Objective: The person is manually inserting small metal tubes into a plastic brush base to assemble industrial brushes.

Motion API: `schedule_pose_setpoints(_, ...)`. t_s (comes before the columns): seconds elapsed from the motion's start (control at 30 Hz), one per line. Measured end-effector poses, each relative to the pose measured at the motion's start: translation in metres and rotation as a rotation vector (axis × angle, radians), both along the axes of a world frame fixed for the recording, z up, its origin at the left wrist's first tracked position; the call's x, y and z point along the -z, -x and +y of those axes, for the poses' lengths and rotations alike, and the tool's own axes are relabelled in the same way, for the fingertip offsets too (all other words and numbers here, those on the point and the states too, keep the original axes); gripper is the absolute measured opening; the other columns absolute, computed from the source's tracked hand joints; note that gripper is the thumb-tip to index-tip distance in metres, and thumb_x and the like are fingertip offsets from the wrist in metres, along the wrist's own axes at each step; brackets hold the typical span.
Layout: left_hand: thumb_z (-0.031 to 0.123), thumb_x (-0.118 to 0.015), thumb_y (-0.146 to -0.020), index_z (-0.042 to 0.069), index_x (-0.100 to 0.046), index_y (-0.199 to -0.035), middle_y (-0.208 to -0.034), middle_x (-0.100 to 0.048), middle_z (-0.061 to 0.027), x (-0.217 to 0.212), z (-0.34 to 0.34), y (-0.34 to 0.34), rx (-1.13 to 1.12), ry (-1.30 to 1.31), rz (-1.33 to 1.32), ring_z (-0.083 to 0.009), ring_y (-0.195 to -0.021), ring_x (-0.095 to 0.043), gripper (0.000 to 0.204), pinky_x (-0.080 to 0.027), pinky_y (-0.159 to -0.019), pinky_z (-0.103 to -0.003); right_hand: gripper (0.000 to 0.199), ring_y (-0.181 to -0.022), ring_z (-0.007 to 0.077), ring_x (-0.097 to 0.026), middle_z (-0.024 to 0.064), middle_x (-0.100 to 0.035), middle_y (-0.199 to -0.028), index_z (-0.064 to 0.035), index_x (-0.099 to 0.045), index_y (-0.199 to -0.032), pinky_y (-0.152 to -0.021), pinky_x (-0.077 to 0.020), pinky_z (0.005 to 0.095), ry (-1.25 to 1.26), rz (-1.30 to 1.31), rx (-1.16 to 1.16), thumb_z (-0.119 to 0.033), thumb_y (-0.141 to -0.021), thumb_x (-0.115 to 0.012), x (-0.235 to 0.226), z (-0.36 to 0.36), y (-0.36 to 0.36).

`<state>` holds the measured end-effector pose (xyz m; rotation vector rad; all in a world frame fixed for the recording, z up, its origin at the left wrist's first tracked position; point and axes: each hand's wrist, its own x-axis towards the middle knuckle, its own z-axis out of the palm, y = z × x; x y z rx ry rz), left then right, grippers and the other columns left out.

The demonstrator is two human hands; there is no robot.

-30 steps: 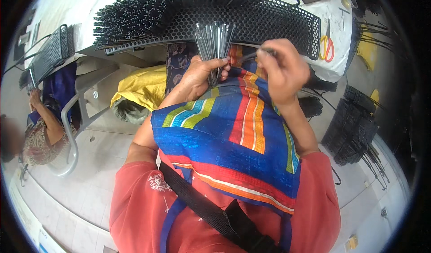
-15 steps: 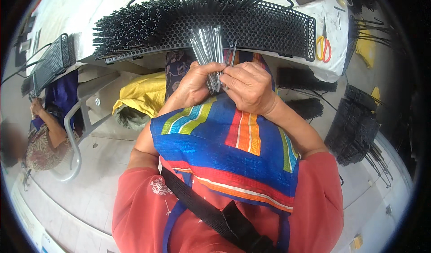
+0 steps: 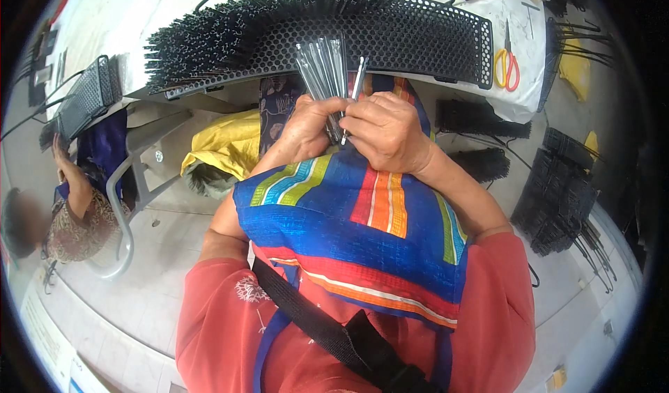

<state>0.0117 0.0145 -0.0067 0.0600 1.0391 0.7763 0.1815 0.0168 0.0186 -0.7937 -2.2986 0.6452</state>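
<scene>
My left hand (image 3: 306,129) is closed around a fanned bundle of thin, clear-looking strips (image 3: 322,69), possibly slim plastic sleeves. Pinched in my right hand (image 3: 388,129) is a single slim strip with pale edges (image 3: 359,79), held upright just right of the bundle. Its lower end shows below my fingers. The two hands almost touch above the blue striped cloth (image 3: 327,194) on my lap. Just beyond them stands a long black perforated metal tray (image 3: 418,44), its left and back parts packed with many upright black bristle-like pieces (image 3: 209,41).
Scissors with yellow and red handles (image 3: 506,69) lie on the white-covered table (image 3: 519,17), right of the tray. Below left is a yellow sack (image 3: 226,139). Black bristled and wire pieces (image 3: 554,191) are at the right. A co-worker (image 3: 83,219) sits at the left by another black rack (image 3: 90,90).
The strip in my right hand has turned and now stands straighter, showing pale edges. The bundle stays in my left hand. The co-worker's hand has moved up against the bristles at their rack.
</scene>
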Motion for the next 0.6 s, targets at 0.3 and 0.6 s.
schedule_pose_setpoints(0.3,-0.008,-0.066,-0.076,-0.002,-0.062,-0.109,-0.089,-0.068,-0.0123,0.002,-0.005,0.005,0.127,-0.112,-0.1,-0.0182,-0.074,-0.066,0.033,-0.057,-0.065,-0.03,0.015,-0.051,0.0061,-0.055,0.0059,-0.067,-0.078,-0.0039,-0.062,-0.097,-0.043,-0.0396,0.0168,1.439,0.65,0.611,-0.012,-0.085,-0.067,0.023,0.019,-0.014)
schedule_pose_setpoints(0.6,-0.005,-0.064,-0.078,-0.003,-0.062,-0.103,-0.087,-0.068,-0.0141,0.004,-0.006,0.004,0.118,-0.125,-0.046,-0.0217,-0.075,-0.068,0.025,-0.058,-0.066,-0.032,0.008,-0.048,0.0054,-0.055,0.0026,-0.063,-0.066,-0.0041,-0.064,-0.082,-0.042,-0.0399,0.0176,1.293,0.672,0.451,-0.009,-0.084,-0.069,0.028,0.031,-0.016)
